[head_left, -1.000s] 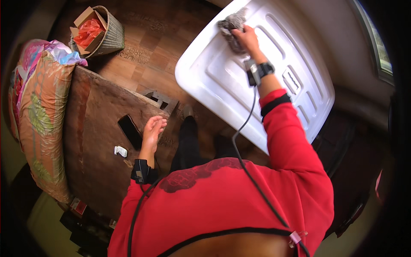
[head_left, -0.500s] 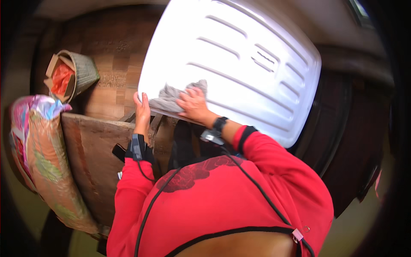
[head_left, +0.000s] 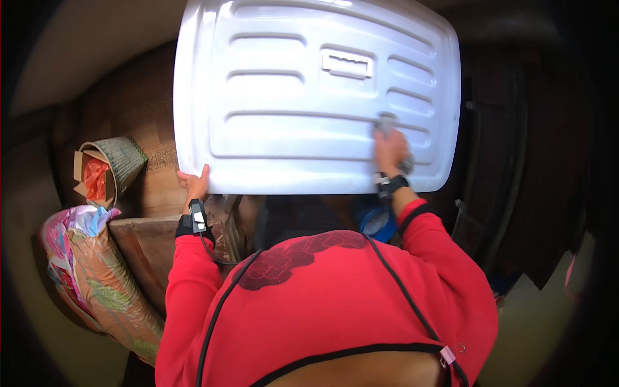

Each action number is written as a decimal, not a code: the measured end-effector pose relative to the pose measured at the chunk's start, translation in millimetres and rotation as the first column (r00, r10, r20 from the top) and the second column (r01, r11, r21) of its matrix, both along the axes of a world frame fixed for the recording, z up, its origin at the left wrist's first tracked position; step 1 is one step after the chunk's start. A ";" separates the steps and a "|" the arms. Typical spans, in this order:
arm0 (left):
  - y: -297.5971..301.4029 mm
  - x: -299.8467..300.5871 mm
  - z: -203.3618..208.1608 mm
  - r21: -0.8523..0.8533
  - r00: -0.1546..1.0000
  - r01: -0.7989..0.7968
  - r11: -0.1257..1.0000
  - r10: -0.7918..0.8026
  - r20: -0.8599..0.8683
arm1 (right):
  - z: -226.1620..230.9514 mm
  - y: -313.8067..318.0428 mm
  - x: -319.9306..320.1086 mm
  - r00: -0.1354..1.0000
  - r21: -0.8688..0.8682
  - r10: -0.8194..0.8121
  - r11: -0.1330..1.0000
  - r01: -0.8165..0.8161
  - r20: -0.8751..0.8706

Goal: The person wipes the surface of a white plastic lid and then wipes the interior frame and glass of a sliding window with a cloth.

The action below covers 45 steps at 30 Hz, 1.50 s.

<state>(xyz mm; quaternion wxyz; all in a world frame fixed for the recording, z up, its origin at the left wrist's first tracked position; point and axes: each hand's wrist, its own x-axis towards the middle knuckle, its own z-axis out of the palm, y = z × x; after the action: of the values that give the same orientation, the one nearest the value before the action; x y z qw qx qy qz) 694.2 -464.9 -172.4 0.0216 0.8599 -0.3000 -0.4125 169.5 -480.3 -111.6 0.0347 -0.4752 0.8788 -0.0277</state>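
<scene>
Our left hand (head_left: 195, 184) grips the white, ridged, rectangular plastic panel (head_left: 277, 137) at eight o'clock. Our right hand (head_left: 390, 153) clasps a bunched grey cloth (head_left: 386, 121) against it at four o'clock.

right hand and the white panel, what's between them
A grey cloth lies between the right hand and the white panel; the head view shows its blurred ends past the hand.

Left grip (head_left: 194, 185) holds the white panel (head_left: 316, 98); right grip (head_left: 391, 152) presses grey cloth (head_left: 386, 122) against it.
</scene>
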 end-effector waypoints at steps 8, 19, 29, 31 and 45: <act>9.7 28.2 -21.8 -0.083 0.998 0.009 0.997 -0.004 0.062 | 1.0 -64.8 311.2 0.412 -0.191 0.688 0.621 -0.761 0.597; 15.3 36.0 -30.7 -0.081 0.998 0.036 0.996 -0.040 -0.056 | 21.0 -115.2 -42.7 0.935 -0.210 -0.085 0.964 0.165 0.345; 3.3 28.6 0.4 -0.146 0.993 0.116 0.982 -0.113 0.028 | -20.0 -107.8 207.5 0.571 -0.243 0.526 0.832 -0.498 0.630; 1.2 42.6 -15.6 -0.141 0.987 0.158 0.977 -0.153 0.046 | -1.8 -113.0 183.9 0.438 -0.339 0.543 0.819 -0.462 0.716; 3.8 90.6 -48.6 0.073 0.997 0.040 0.997 -0.035 -0.064 | -28.7 -95.2 -40.3 0.986 -0.240 0.168 0.957 -0.164 -0.003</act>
<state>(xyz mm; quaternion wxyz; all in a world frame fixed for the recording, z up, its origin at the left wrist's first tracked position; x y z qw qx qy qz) 784.8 -461.0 -221.0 -0.0086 0.8411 -0.2999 -0.4501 129.2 -575.5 -140.3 -0.0131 -0.5478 0.8256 -0.1346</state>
